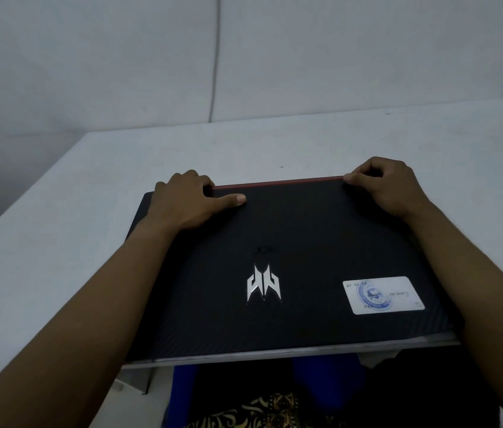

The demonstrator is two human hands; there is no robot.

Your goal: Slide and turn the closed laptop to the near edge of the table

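The closed black laptop (290,242) lies flat at the near edge of the white table (59,242). Its lid carries a silver logo and a white sticker at the near right. A red strip runs along its far edge. My left hand (188,200) grips the far left corner, fingers curled over the far edge and thumb flat on the lid. My right hand (389,188) holds the far right corner in the same way, fingers over the red edge. The laptop's near edge lines up with the table's front edge, slightly skewed.
A white wall rises behind the table. Bare tabletop extends beyond and to the left of the laptop. Below the table's front edge I see blue and patterned cloth on my lap (275,403).
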